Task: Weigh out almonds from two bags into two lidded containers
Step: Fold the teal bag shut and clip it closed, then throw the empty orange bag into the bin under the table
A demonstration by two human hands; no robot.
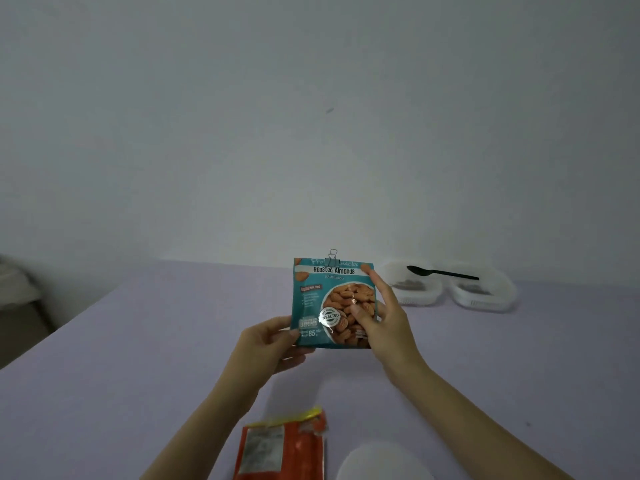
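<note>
While you hold the teal almond bag (332, 303) upright above the table (138, 341), an orange bag (282, 448) lies flat below.
Your left hand (273, 341) pinches its lower corner, your right hand (381, 317) grips its right edge; a binder clip (333, 258) closes the top. Behind, two white containers (446, 287) hold something dark, a black spoon (441, 272) across them.

Lilac table (138, 341) carries two white containers (446, 289), orange bag (280, 448), white lid (377, 462).
</note>
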